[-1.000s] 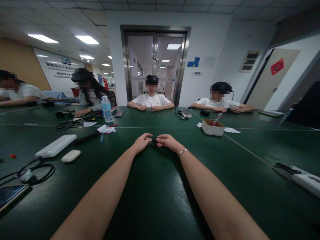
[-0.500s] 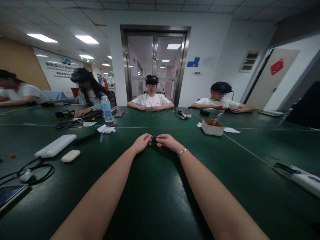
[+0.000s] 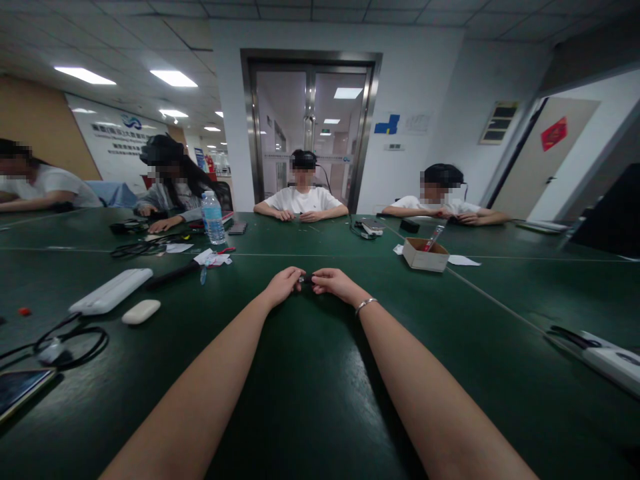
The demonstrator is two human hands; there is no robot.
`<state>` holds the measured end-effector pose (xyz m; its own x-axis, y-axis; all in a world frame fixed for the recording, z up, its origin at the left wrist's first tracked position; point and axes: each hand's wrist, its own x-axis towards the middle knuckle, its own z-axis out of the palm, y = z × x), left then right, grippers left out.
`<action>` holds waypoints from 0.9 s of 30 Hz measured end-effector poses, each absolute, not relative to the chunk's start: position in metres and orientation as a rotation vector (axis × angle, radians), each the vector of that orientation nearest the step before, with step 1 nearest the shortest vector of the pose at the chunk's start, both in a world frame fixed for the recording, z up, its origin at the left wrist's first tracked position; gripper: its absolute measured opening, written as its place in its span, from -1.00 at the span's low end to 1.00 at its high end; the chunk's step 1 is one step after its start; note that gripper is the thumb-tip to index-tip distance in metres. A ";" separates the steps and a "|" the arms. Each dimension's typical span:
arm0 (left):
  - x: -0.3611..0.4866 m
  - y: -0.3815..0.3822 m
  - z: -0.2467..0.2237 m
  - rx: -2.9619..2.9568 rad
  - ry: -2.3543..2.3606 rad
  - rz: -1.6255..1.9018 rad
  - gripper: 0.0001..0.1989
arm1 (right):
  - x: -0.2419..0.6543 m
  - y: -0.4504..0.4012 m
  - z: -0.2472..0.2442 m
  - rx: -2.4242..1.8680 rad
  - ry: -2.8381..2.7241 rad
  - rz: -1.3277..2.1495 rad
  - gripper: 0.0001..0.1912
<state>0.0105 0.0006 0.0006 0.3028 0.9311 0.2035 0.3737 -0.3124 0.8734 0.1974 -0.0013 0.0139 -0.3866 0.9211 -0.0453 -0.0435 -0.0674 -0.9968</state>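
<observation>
Both my hands meet over the green table (image 3: 305, 373), fingertips close together. My left hand (image 3: 284, 287) is closed in a pinch, and a small shiny bit shows at its fingertips. Across a narrow gap, my right hand (image 3: 336, 285), with a silver bangle (image 3: 366, 305) on its wrist, is pinched too. A small dark piece (image 3: 308, 280) spans the gap between the fingertips, held from both sides. Fingers cover most of it, and it is too small for me to tell its kind.
Left lie a white power strip (image 3: 113, 291), a white rounded case (image 3: 141, 312), cables (image 3: 95, 347) and a phone (image 3: 25, 390). Farther off stand a water bottle (image 3: 213, 219) and a small box (image 3: 425, 257) holding a pen-like tool. Several co-workers sit along the far side.
My hands stay almost still, the shiny bit at my left fingertips showing slightly more clearly. The long-haired co-worker at left has drawn an outstretched arm in.
</observation>
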 end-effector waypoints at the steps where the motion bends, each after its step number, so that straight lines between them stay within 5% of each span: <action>1: 0.011 0.001 0.001 1.839 1.169 0.954 -0.64 | 0.197 -0.001 0.014 -0.996 -1.425 1.567 -0.89; 27: 0.010 0.002 -0.002 1.871 1.172 0.954 -0.66 | 0.198 -0.002 0.015 -0.993 -1.443 1.557 -0.87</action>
<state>0.0096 0.0024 -0.0018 0.3129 0.9264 0.2096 0.3938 -0.3274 0.8589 0.1978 -0.0024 0.0146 -0.3931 0.9187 -0.0376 -0.0327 -0.0548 -0.9980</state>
